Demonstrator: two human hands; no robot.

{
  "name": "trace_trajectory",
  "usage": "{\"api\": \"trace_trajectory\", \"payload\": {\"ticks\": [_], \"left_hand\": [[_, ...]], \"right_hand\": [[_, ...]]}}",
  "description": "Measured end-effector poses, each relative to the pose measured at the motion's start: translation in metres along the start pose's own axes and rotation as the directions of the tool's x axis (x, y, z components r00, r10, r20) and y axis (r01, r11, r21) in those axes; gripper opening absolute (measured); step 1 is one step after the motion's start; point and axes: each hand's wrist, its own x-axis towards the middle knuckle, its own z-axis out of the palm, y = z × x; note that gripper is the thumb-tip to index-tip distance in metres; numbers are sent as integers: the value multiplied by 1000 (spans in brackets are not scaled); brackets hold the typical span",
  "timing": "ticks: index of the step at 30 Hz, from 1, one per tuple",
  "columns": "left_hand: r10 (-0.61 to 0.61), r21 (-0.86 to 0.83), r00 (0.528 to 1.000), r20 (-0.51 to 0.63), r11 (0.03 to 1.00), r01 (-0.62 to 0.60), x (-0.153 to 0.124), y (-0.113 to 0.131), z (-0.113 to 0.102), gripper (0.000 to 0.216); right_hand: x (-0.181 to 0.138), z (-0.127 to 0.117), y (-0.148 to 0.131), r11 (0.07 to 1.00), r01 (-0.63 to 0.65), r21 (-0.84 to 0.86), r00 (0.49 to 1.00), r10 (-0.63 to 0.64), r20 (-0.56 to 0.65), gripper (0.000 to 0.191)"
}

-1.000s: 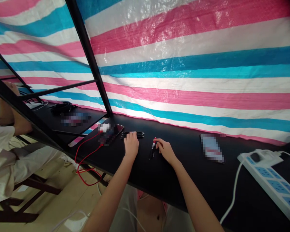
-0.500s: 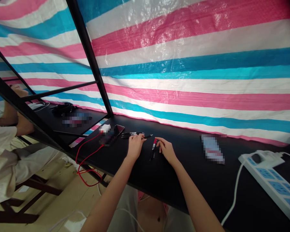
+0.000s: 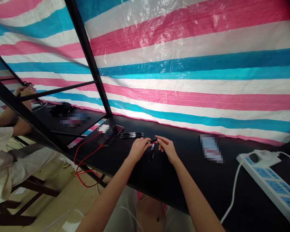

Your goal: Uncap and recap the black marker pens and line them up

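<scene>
On the black table (image 3: 174, 180) my left hand (image 3: 138, 149) pinches a thin black pen, its tip pointing right toward my right hand (image 3: 167, 148). The fingertips of my right hand are closed on a small red cap (image 3: 155, 140) at the end of that pen. Under both hands lie two more pens (image 3: 152, 152), one with red on it. A row of several black pens (image 3: 131, 135) rests just beyond my left hand, untouched.
A phone and a blurred item (image 3: 110, 132) with a red cable (image 3: 85, 159) lie at the left. A blurred packet (image 3: 211, 148) and a white power strip (image 3: 270, 182) sit right. A black frame post (image 3: 91, 61) rises left; another person (image 3: 4, 141) sits far left.
My left hand took a pen from the row and carried it right. My right hand lifted off the lying pens and met that pen's tip.
</scene>
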Motion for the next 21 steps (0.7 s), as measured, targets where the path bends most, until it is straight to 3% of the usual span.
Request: {"api": "trace_trajectory", "payload": {"ticks": [7,18,21], "left_hand": [[104,48,994,-29,994,-103,-1,-1,1,32],[60,22,998,-35,998,-59,-1,-1,0,32],[44,9,998,-47,999,-44,-1,-1,1,30]], "right_hand": [[-1,-6,-5,998,32,-50,998,-35,-47,34],[2,-7,3,999,-12,-49,992,6,-127,32],[2,-8,1,999,-28,-26,995,25,-97,33]]}}
